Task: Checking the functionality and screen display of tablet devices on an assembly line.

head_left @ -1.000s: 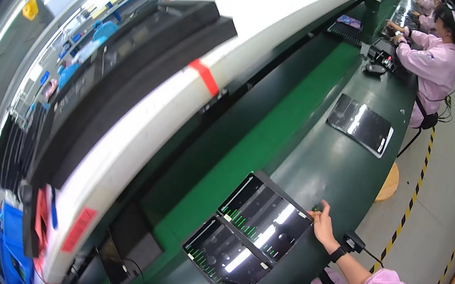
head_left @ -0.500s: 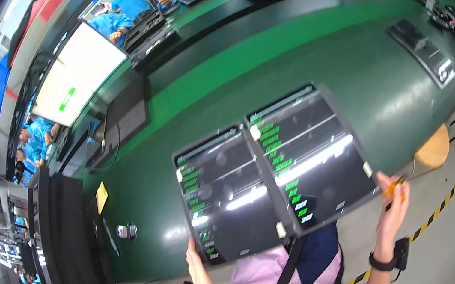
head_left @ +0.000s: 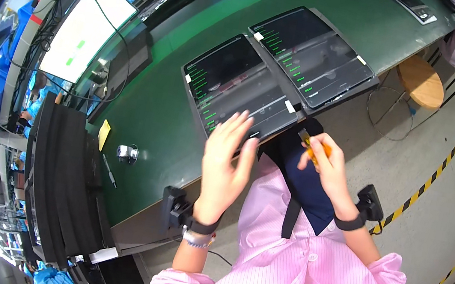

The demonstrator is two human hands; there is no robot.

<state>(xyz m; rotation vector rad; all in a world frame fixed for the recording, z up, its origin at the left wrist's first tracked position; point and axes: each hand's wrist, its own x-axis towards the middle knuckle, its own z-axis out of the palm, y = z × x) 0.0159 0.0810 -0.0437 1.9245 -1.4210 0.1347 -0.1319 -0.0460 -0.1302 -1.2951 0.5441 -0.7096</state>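
Two flat black screen panels lie side by side on the green table, the left panel (head_left: 241,83) and the right panel (head_left: 316,51). Both show rows of green marks and carry small pale tabs at their edges. My left hand (head_left: 225,163) is open, fingers stretched out, over the near corner of the left panel; whether it touches cannot be told. Off the table's front edge, my right hand (head_left: 329,169) is closed around an orange-handled tool (head_left: 318,151) with a dark, flat tip. Its exact kind is unclear.
A lit monitor (head_left: 89,29) stands at the left, with black stacked trays (head_left: 59,179) nearer. A small silver object (head_left: 128,154), a pen (head_left: 109,172) and a yellow pad (head_left: 103,135) lie on the table (head_left: 154,178). A wooden stool (head_left: 420,82) stands right; people in blue work beyond.
The two panels, earlier tilted up between my hands, now lie on the table farther away. My left hand has let go and opened; my right hand has moved left, off the panel, still holding the tool.
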